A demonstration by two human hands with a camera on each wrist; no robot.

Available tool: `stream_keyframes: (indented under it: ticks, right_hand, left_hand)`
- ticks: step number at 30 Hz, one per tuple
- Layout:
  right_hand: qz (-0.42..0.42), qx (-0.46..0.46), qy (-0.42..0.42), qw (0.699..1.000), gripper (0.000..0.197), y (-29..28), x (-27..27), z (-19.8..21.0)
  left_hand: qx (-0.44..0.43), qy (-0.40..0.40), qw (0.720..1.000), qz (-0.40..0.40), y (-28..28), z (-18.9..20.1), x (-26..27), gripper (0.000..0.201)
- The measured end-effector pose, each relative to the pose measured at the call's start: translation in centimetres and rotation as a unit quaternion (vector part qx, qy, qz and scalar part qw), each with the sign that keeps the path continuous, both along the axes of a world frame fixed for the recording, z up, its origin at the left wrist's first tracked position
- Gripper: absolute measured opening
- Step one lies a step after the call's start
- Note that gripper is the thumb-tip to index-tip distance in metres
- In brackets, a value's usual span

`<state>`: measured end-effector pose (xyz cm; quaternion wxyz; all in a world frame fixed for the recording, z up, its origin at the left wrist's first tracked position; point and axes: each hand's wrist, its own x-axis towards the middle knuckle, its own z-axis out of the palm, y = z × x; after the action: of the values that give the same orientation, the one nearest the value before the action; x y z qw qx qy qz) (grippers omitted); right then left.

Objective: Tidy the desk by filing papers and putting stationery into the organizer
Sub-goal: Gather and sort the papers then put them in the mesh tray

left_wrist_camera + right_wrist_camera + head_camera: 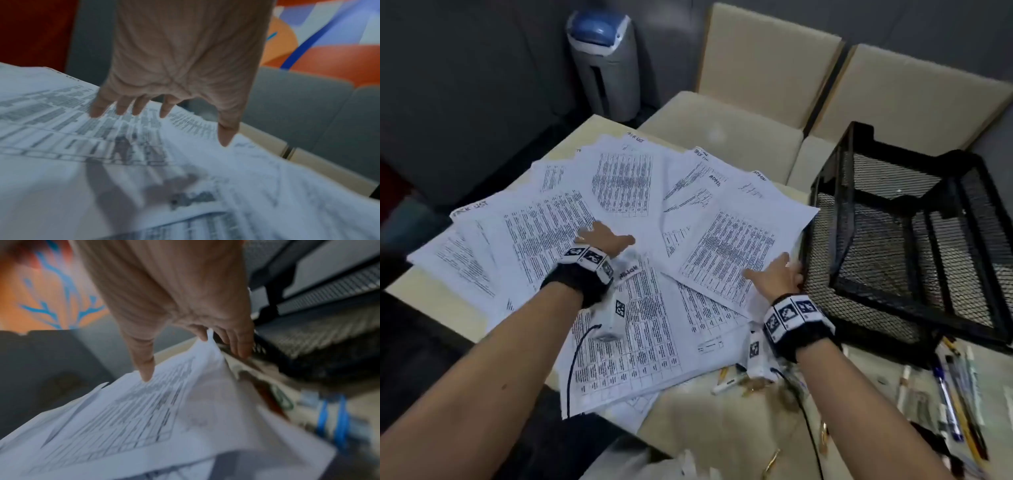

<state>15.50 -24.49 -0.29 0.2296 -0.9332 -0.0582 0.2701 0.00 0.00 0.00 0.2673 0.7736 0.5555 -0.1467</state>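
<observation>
While the worktop (431,294) lies buried under fanned-out papers (619,192), the black mesh organizer (893,233) stands at its right end, just beside the right hand (779,277), plainly the nearer one. That hand pinches the right edge of the top sheet (732,246), thumb above. The left hand (602,240) rests spread and flat on the middle sheets. Pens (948,394) lie loose in front of the organizer.

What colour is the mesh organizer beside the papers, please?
Black; the mesh organizer shows best in the head view.
</observation>
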Motion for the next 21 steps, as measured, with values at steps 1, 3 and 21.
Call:
stream_keyframes:
  ticks: [1,3,21]
  right_hand:
    - [-0.027,0.007,0.007,1.000,0.101,0.5,0.0,0.0]
    - [-0.067,0.017,-0.004,0.998,0.092,1.0,0.2,-0.2]
    - [0.085,0.163,-0.097,0.978,0.017,7.3,-3.4,0.4]
  left_hand:
    - [0.000,0.049,0.999,-0.003,0.7,-1.0,-0.6,0.102]
    - [-0.020,0.102,0.995,0.003,1.2,-2.4,-1.7,0.120]
    - [0.028,-0.087,0.987,0.132,0.8,-2.4,-8.7,0.058]
